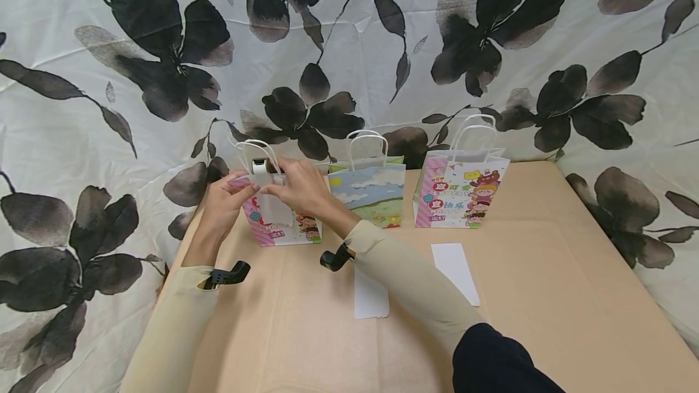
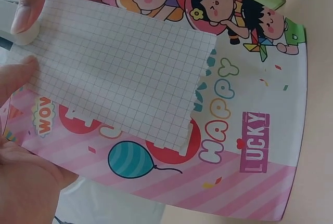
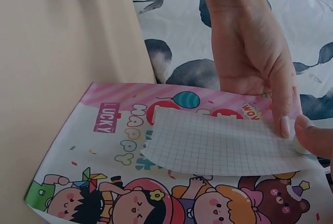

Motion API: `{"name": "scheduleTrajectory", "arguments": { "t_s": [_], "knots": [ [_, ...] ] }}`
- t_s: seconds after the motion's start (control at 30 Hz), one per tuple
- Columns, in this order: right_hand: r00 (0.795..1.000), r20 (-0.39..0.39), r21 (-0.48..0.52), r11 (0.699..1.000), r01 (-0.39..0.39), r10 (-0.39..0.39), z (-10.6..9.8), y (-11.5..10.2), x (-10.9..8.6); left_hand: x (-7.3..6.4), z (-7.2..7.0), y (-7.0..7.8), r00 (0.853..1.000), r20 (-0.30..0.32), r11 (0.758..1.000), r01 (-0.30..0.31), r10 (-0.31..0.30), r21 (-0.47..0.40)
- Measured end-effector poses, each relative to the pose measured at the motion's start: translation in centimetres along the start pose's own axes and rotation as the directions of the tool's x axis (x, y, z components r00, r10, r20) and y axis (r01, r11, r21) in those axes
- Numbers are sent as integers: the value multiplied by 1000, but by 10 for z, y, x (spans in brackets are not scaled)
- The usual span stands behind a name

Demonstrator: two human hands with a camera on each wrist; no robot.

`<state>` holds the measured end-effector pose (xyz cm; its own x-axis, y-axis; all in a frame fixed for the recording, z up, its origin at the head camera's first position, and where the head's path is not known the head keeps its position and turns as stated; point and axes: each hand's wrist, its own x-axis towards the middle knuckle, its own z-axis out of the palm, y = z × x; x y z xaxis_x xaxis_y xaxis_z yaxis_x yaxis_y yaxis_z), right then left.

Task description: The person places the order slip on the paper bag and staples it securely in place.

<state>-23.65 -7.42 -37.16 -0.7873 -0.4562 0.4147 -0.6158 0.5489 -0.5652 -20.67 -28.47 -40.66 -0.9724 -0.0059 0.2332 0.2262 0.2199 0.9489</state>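
Note:
At the left of the table stands a pink-and-white paper gift bag (image 1: 278,235) with cartoon figures. A squared paper slip (image 2: 125,68) lies against its front, below the rim. My left hand (image 1: 225,196) pinches the slip's upper edge and the bag rim, thumb in front. Beside it, my right hand (image 1: 299,185) grips a small white stapler (image 1: 260,167) at the rim, over the slip's top end. In the right wrist view, the right thumb (image 3: 315,136) presses on the stapler, close to the left thumb. The stapler is partly hidden by the fingers.
A landscape-print gift bag (image 1: 366,193) stands in the middle, and another pink cartoon bag (image 1: 461,193) to its right. Two loose paper slips lie on the table (image 1: 546,272): one slip (image 1: 371,299) partly under the right forearm, one slip (image 1: 455,273) farther right. A floral cloth (image 1: 382,47) hangs behind.

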Motion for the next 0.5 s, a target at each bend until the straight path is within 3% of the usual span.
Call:
{"name": "scheduleTrajectory", "arguments": {
  "t_s": [0.3, 0.5],
  "knots": [
    [1000, -23, -17, 1000, 13, -14, 2, 2, 1, 0, 1, 0, 1000, 9, 1000, -21, 21, -17],
    [1000, 25, 31, 999, -19, 18, -1, 0, 2, -1, -2, 1, 1000, 7, 1000, -8, 8, -14]
  ]
}}
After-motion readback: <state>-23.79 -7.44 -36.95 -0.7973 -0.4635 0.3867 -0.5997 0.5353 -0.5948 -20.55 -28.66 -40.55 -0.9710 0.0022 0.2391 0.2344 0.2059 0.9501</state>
